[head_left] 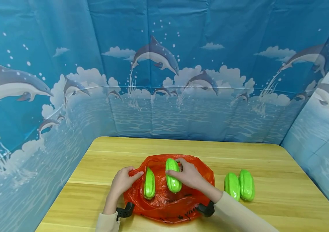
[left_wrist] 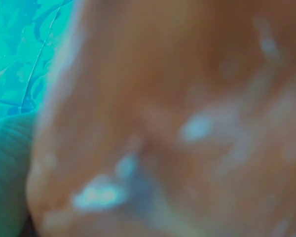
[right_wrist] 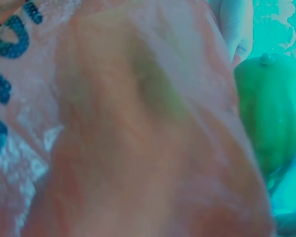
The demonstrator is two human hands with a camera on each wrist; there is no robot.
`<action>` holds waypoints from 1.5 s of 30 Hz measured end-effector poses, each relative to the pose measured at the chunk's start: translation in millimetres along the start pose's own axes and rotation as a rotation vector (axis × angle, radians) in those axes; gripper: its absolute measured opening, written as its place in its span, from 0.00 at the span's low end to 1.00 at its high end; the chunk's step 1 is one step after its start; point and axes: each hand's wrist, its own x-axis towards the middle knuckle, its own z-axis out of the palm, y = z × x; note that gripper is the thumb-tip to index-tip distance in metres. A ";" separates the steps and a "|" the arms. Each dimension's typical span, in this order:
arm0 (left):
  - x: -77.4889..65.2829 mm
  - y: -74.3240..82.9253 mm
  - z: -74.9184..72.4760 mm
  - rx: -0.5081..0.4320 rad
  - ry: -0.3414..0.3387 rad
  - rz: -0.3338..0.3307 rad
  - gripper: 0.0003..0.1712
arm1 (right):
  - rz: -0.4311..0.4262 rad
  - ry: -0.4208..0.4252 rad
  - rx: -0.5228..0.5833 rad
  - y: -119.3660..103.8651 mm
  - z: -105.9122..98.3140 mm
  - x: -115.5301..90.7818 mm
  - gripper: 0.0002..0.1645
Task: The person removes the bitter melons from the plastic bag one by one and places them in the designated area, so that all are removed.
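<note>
A red plastic bag [head_left: 167, 214] with dark lettering lies spread with its mouth facing up in the head view. My left hand [head_left: 122, 182] pinches the bag's left rim between thumb and fingers. Over the bag's opening, my right hand [head_left: 191, 175] grips a glossy lime-green ridged gourd [head_left: 172, 177], thumb on its near face. Another green gourd [head_left: 149, 183] lies inside the bag, beside the left thumb. In the left wrist view, blurred bag film [left_wrist: 163, 98] covers most of the picture. The right wrist view shows the held gourd [right_wrist: 271, 113] past the bag's film [right_wrist: 138, 173].
Two more green gourds, a left one [head_left: 232, 186] and a right one [head_left: 246, 185], lie side by side on the wooden table [head_left: 280, 199], right of the bag. A dolphin-print curtain [head_left: 164, 116] stands behind the table. Each wrist carries a black camera mount [head_left: 125, 210].
</note>
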 end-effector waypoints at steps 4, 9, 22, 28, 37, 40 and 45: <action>-0.1 0.1 0.2 0.002 0.001 0.000 0.19 | 0.001 0.018 0.006 0.4 -3.1 -0.9 0.43; 0.2 -0.1 0.6 0.003 0.001 -0.001 0.19 | -0.007 0.048 0.023 1.4 -6.9 -3.0 0.41; 0.1 0.8 0.0 -0.004 0.002 -0.003 0.19 | -0.020 0.109 0.069 1.6 -20.5 -7.7 0.38; -0.6 1.9 -0.2 -0.002 0.004 0.000 0.19 | -0.022 0.119 0.083 1.2 -27.0 -9.8 0.38; -0.5 1.0 -0.5 0.005 0.002 -0.011 0.20 | -0.023 0.135 0.134 3.5 -34.8 -10.4 0.37; -0.4 0.6 -0.5 0.006 0.002 -0.018 0.20 | -0.022 0.141 0.127 4.0 -38.0 -11.2 0.36; -0.4 0.0 -0.2 0.004 0.002 -0.019 0.21 | -0.014 0.139 0.128 4.7 -43.5 -11.9 0.36</action>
